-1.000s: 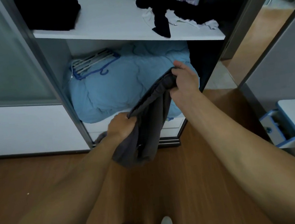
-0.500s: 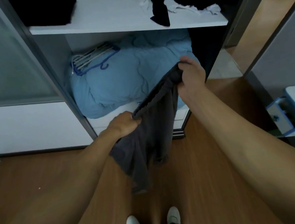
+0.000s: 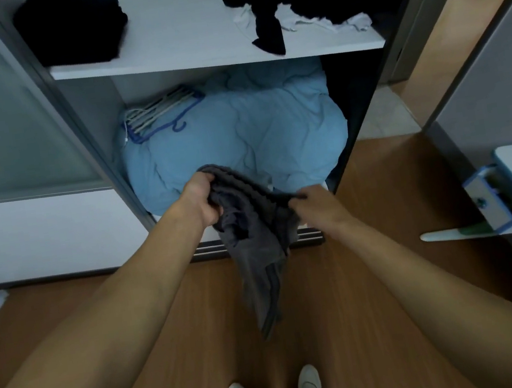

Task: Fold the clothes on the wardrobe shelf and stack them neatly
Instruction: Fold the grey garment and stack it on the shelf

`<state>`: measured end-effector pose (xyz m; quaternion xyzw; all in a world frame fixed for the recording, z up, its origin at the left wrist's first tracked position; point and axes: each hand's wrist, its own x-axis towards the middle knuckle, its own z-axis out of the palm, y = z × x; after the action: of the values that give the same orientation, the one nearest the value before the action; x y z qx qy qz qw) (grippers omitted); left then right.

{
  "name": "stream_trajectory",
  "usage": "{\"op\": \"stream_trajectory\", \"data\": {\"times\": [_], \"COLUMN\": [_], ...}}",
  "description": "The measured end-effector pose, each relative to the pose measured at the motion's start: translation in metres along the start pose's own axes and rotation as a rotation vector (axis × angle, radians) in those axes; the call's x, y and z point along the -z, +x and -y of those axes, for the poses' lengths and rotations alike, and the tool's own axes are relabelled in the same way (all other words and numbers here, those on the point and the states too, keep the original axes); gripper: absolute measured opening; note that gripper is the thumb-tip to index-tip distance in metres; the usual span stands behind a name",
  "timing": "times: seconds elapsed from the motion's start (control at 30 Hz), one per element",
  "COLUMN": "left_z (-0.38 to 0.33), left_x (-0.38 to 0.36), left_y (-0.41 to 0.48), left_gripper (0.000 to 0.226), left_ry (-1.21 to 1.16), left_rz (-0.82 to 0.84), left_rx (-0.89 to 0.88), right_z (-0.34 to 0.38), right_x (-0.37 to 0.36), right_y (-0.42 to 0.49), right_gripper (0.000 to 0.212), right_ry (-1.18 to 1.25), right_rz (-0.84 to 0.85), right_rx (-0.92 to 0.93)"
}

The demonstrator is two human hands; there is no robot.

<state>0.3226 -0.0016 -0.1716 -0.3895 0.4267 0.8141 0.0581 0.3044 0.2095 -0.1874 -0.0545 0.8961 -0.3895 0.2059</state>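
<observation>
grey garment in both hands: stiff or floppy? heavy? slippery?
Likely floppy: the grey garment sags and bunches below where the left hand and right hand grip it. Probably light: it hangs from finger grips alone. Its ribbed-looking edge suggests little slip, but that is unconfirmed.

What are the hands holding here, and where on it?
The grey garment: left hand grips one end of its top edge, right hand the other.

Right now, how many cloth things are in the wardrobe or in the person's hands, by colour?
Black: 2, a folded pile and a loose heap on the shelf
White: 1, a crumpled garment under the loose heap
Grey: 1, the grey garment gripped by left hand and right hand
Light blue: 1, the quilt below
Total: 5
</observation>
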Motion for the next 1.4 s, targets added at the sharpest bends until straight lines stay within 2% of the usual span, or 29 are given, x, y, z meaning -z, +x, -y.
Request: {"op": "stream_trajectory", "data": {"times": [0.07,0.13,0.2,0.27,0.33,0.43,0.47,0.5,0.57,0.6,0.7,0.77,0.83,0.93,1.0,1.1,1.17,1.23,1.33,1.4], "left_z": [-0.001,-0.002,-0.005,-0.008,-0.010,-0.012,-0.012,-0.013,-0.016,-0.017,-0.022,-0.022,-0.024,-0.037,-0.046,-0.046,-0.043,-0.038,-0.025,-0.015], "left_x": [-0.008,-0.017,-0.022,-0.026,-0.030,-0.036,-0.037,-0.038,-0.035,-0.032,-0.015,0.006,0.023,0.026,0.020,0.012,0.013,0.024,0.050,0.059], "left_y": [-0.001,-0.003,-0.006,-0.011,-0.014,-0.024,-0.026,-0.029,-0.030,-0.029,-0.022,-0.015,-0.012,-0.014,-0.019,-0.032,-0.034,-0.032,-0.024,-0.017], "left_gripper": [0.028,0.032,0.033,0.034,0.033,0.030,0.029,0.029,0.027,0.026,0.026,0.028,0.022,0.031,0.031,0.017,0.015,0.014,0.038,0.062], "left_ry": [-0.069,-0.133,-0.177,-0.226,-0.256,-0.211,-0.184,-0.157,-0.109,-0.074,0.093,0.401,0.650,0.583,0.509,0.484,0.487,0.521,0.538,0.592], "left_rz": [0.023,0.032,0.036,0.033,0.034,0.044,0.043,0.039,0.025,0.017,-0.065,-0.246,-0.327,-0.272,-0.248,-0.178,-0.092,0.042,0.235,0.252], "left_rx": [0.004,-0.003,-0.018,-0.045,-0.050,-0.029,-0.031,-0.041,-0.070,-0.085,-0.163,-0.323,-0.459,-0.484,-0.476,-0.453,-0.489,-0.559,-0.608,-0.608], "right_z": [0.000,0.002,0.006,0.012,0.021,0.031,0.036,0.040,0.047,0.050,0.057,0.065,0.075,0.082,0.079,0.074,0.072,0.073,0.074,0.075], "right_x": [-0.010,-0.018,-0.021,-0.020,-0.023,-0.033,-0.036,-0.039,-0.038,-0.034,-0.016,-0.002,0.008,0.013,0.019,0.035,0.044,0.051,0.062,0.064], "right_y": [-0.007,-0.013,-0.017,-0.019,-0.019,-0.011,-0.008,-0.004,0.004,0.007,0.018,0.021,0.020,0.018,0.019,0.022,0.021,0.018,0.010,0.004], "right_gripper": [0.020,0.018,0.005,0.024,0.040,0.081,0.086,0.077,0.038,0.027,0.017,0.028,0.033,0.030,0.029,0.020,0.015,0.022,0.036,0.038], "right_ry": [-0.166,-0.124,0.012,0.152,0.176,-0.056,-0.116,-0.140,-0.208,-0.282,-0.418,-0.411,-0.400,-0.363,-0.283,-0.056,0.114,0.237,0.344,0.384], "right_rz": [0.122,0.182,0.169,0.176,0.175,0.077,0.047,0.024,0.002,-0.007,0.009,0.070,0.090,0.048,0.030,0.051,0.041,0.028,0.043,0.095], "right_rx": [0.112,0.190,0.240,0.283,0.340,0.357,0.326,0.319,0.358,0.364,0.356,0.425,0.522,0.565,0.483,0.284,0.206,0.195,0.241,0.279]}}
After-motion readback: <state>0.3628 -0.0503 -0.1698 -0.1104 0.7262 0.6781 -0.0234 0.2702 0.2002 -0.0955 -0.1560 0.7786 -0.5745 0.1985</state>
